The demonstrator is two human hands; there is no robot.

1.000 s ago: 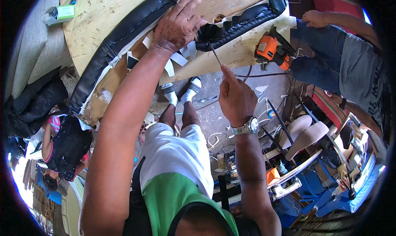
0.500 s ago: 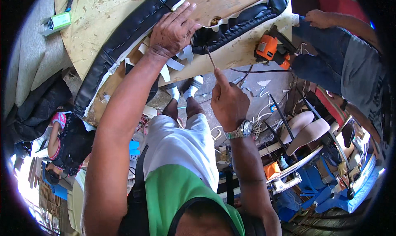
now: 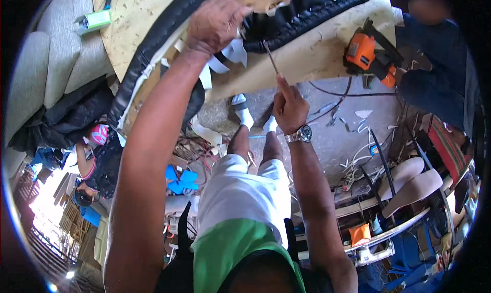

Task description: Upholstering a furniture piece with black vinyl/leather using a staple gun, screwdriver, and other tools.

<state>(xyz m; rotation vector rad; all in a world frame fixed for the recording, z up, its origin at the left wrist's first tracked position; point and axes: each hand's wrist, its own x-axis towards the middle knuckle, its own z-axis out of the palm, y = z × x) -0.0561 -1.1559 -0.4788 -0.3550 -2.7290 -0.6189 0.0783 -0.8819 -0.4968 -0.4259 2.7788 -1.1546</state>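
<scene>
My left hand [image 3: 215, 24] lies with fingers stretched out over the inner edge of a curved, black upholstered frame [image 3: 312, 22], at the top of the view. Strips of white backing [image 3: 236, 52] stick out beside its wrist. Closed around a thin metal-shafted tool [image 3: 271, 60], my right hand [image 3: 290, 109] points its index finger along the shaft. The tool's tip meets the lower edge of the black covering; its handle is hidden in my fist. Beneath the frame is a pale plywood board [image 3: 322, 60].
An orange and black staple gun [image 3: 361, 50] rests at the board's right end, with a dark hose [image 3: 348, 91] near it. Another person [image 3: 434, 62] is at the right. A green-white box [image 3: 96, 22] sits at the upper left. White cords [image 3: 353, 165] litter the floor.
The view has shifted, so the board and staple gun appear farther right and higher. My right hand still holds the tool against the black edge; my left hand stays on the frame.
</scene>
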